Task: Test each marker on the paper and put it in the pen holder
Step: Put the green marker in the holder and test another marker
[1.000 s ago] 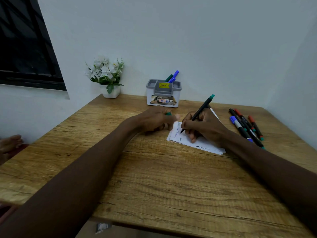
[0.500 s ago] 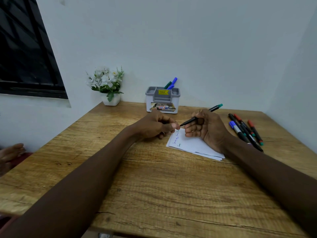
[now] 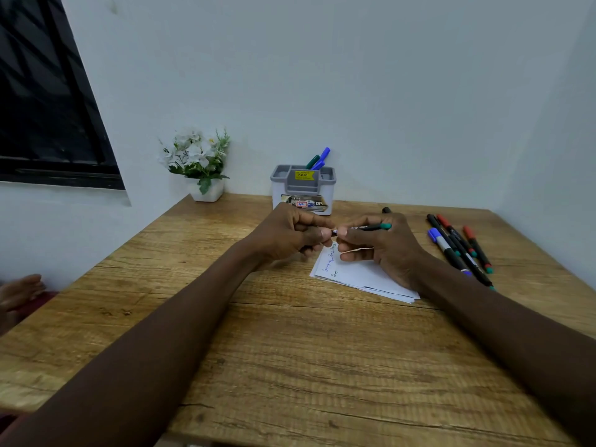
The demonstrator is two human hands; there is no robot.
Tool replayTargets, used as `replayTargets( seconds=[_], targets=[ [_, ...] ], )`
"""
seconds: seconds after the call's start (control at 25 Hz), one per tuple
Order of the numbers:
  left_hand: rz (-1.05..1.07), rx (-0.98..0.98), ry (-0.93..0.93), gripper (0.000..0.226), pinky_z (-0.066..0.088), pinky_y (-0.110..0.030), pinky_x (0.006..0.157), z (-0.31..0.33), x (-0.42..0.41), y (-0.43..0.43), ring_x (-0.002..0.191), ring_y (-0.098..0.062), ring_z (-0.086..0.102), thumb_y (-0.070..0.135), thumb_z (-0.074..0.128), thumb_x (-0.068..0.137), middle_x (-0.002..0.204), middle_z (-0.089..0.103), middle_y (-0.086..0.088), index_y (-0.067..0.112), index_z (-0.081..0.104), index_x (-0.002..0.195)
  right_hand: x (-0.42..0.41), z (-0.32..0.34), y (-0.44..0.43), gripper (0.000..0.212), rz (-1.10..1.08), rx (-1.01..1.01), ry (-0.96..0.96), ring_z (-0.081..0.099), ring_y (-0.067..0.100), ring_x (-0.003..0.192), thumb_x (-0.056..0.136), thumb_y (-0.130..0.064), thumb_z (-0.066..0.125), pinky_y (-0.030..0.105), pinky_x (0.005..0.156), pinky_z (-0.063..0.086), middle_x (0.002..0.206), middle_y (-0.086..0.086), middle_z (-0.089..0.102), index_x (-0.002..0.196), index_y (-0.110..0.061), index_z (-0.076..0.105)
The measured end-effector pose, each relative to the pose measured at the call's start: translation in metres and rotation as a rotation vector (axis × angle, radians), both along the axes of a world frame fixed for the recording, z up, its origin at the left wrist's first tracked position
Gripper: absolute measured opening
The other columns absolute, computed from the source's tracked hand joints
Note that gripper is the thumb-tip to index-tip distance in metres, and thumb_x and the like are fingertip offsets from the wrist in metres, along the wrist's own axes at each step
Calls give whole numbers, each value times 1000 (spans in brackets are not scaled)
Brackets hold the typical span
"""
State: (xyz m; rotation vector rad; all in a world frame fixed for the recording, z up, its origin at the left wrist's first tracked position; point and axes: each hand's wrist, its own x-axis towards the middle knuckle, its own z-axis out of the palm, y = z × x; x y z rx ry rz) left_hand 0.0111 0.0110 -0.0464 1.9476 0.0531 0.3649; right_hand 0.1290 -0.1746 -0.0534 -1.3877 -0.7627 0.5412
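My right hand (image 3: 383,245) grips a black marker with a green end (image 3: 375,226), held level above the white paper (image 3: 364,277). My left hand (image 3: 290,235) is closed around the marker's cap, which is mostly hidden, and meets the marker's tip end between the two hands. The paper carries small blue and green scribbles (image 3: 330,262). The grey and white pen holder (image 3: 303,190) stands at the back by the wall with a green and two blue markers (image 3: 319,159) in it. Several loose markers (image 3: 459,246) lie to the right of the paper.
A white pot of artificial flowers (image 3: 198,162) stands at the table's back left corner. The wooden table (image 3: 290,350) meets walls behind and to the right. A dark window (image 3: 42,101) is on the left. A foot (image 3: 19,293) shows beside the table's left edge.
My right hand lifted the green marker off the paper and turned it level. Both hands came together, and the left hand's cap now meets the marker's tip.
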Motion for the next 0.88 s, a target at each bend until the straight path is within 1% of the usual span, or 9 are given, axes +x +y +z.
replayTargets(
  seconds=[0.12,0.24,0.32,0.48,0.52,0.6,0.72,0.8,0.88],
  targets=[
    [-28,1,2,33,53,-23,59,-1,0,-3,61,-6,60,7,65,97,92,77,-17,4,66,130,2,2,1,32,21,12,82,75,25,72,94,-26,70,33,65,64,86,23,77,100,4,77],
    [-30,-30,0,31,51,-23,56,-2,-2,-5,54,-6,56,4,67,95,78,76,-12,3,69,126,0,2,1,22,72,-6,78,77,21,71,94,-16,68,28,66,64,84,19,78,100,4,76],
    [-28,-42,-15,31,51,-22,55,-3,-3,-6,54,-9,56,2,68,94,72,75,-9,3,70,124,-1,1,1,19,93,-8,76,77,19,72,93,-9,68,26,66,63,84,17,79,102,7,74],
    [12,-43,1,33,50,-22,52,-6,1,-12,52,-8,56,0,68,93,63,73,-1,0,68,126,0,1,-1,17,126,-18,69,78,20,73,96,-4,65,25,66,63,84,18,79,102,10,72],
    [15,-50,0,34,50,-23,52,-7,1,-13,52,-10,56,-1,68,93,63,73,-2,2,68,126,0,1,-1,17,122,-22,64,78,19,72,96,-5,65,25,66,63,84,18,79,102,9,72],
    [23,-95,-24,37,50,-25,51,-7,1,-12,56,-15,56,0,70,92,68,74,-10,5,67,128,1,1,1,19,98,-33,23,77,21,74,96,-8,67,27,66,63,89,19,79,104,8,74],
    [61,-133,-56,42,52,-25,55,-4,4,-4,60,-14,62,6,76,88,77,75,-14,6,67,129,5,6,3,29,91,-42,-35,75,24,83,95,-22,69,31,68,64,103,23,78,109,2,77],
    [114,-161,-59,37,54,-24,61,-2,5,2,67,-13,66,12,82,83,86,77,-14,5,72,119,6,12,3,39,160,-49,47,74,25,86,94,-36,63,34,71,65,110,23,77,108,-4,79],
    [193,-220,-56,34,55,-25,66,-3,6,7,73,-15,69,16,87,77,93,78,-11,5,76,108,8,16,3,51,229,-50,179,75,27,91,100,-44,51,39,77,65,115,24,75,112,-2,78]
  ],
)
